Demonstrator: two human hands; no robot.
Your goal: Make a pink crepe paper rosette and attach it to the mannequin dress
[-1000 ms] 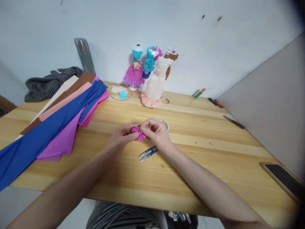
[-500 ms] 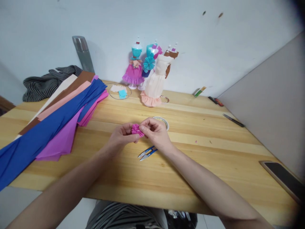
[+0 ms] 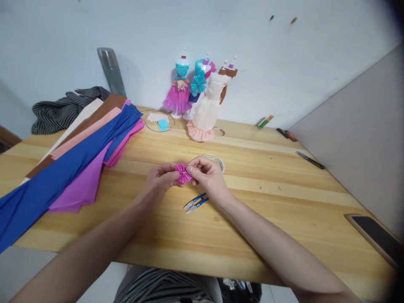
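Observation:
A small round pink pleated paper rosette (image 3: 182, 173) is held above the table between both hands. My left hand (image 3: 162, 179) pinches its left edge, thumb in front. My right hand (image 3: 206, 174) grips its right edge between thumb and fingers. Below the right wrist lie blue-handled thread snips (image 3: 195, 203), blades pointing left, their handle end partly hidden by that hand. Just behind the right hand a white roll of tape (image 3: 218, 160) rests on the table, partly covered.
Sheets of coloured crepe paper (image 3: 78, 164) are heaped on the left. Small dress forms in paper outfits, including a cream dress (image 3: 206, 105), stand at the back beside a wire ring (image 3: 159, 121). A dark cutter (image 3: 311, 160) and a phone (image 3: 375, 235) lie on the right.
The rosette now faces me more fully, with more of its round front showing. My left thumb has drawn back toward its left edge. The right hand has barely moved.

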